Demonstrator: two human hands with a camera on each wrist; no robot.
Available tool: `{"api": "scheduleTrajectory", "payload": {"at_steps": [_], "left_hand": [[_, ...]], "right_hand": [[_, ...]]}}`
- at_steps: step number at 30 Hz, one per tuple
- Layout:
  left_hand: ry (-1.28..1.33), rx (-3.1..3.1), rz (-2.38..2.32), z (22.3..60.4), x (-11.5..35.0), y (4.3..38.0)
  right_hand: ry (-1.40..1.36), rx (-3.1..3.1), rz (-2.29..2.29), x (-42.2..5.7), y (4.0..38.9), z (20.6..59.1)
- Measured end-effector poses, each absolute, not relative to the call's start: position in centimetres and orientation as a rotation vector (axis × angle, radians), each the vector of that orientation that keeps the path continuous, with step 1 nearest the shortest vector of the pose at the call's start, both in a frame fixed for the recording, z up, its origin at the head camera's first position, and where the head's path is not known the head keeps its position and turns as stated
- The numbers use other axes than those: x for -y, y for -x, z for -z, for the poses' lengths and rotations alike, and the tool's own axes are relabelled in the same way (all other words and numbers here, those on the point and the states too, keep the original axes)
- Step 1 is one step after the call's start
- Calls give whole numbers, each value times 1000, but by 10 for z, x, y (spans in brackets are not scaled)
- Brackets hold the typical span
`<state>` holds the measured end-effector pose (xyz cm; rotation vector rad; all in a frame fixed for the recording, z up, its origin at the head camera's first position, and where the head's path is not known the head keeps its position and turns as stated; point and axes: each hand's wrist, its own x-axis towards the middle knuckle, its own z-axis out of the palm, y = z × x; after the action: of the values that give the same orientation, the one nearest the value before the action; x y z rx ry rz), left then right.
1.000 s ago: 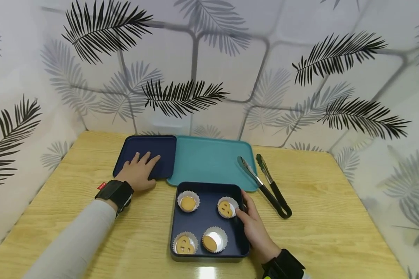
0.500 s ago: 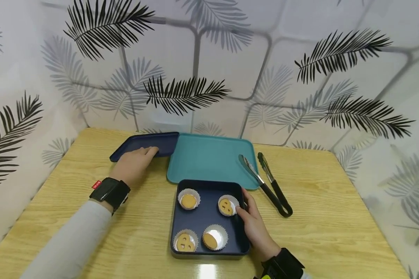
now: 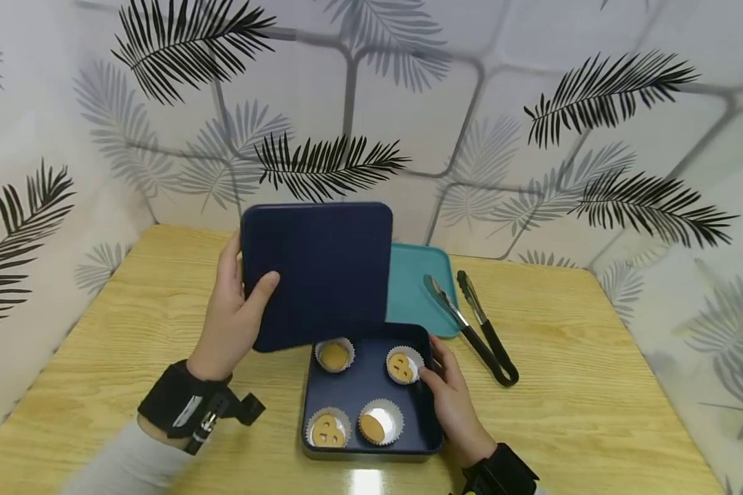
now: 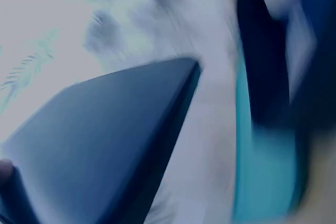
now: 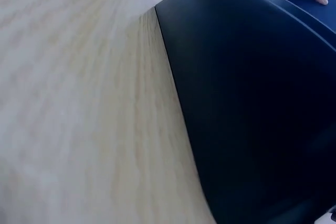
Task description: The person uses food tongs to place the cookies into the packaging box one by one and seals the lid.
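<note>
My left hand (image 3: 232, 316) holds a navy lid (image 3: 322, 268) by its left edge, thumb on the near face and fingers behind. The lid is raised off the table and tilted upright, its lower edge overlapping the back of a navy box (image 3: 362, 381). It appears blurred in the left wrist view. My right hand (image 3: 458, 409) grips the box's right wall, thumb over the rim. Inside sit several white paper cups with cookies, such as a face-cut cookie (image 3: 400, 368) near my thumb and a plain cookie (image 3: 334, 356) partly behind the lid. The box wall (image 5: 247, 103) fills much of the right wrist view.
A teal tray (image 3: 417, 275) lies behind the box, its left part hidden by the lid. Black-handled tongs (image 3: 486, 344) rest partly on the tray's right edge. All stands on a wooden table (image 3: 582, 385) against a leaf-patterned backdrop (image 3: 408, 89).
The left hand first lay spread on the lid, then tipped up its near edge. Now it has lifted the lid and brought it rightward to the box. The right hand stays put.
</note>
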<state>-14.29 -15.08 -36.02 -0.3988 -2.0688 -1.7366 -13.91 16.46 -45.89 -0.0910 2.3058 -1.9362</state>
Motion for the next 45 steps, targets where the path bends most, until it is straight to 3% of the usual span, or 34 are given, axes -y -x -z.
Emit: {"api": "scheduleTrajectory", "payload": {"at_steps": [5, 10, 17, 28, 45], "left_hand": [[238, 2040, 2410, 372, 124, 115], [179, 2039, 2606, 387, 94, 104], [235, 2260, 2091, 408, 63, 97], [192, 2587, 1629, 427, 61, 100], [117, 2588, 1737, 443, 77, 101]], "right_hand": [[222, -2458, 1902, -172, 128, 430], [386, -2431, 1956, -173, 115, 394], [181, -2409, 1827, -170, 115, 387], [58, -2404, 1688, -167, 129, 428], [47, -2443, 1625, -154, 130, 443]]}}
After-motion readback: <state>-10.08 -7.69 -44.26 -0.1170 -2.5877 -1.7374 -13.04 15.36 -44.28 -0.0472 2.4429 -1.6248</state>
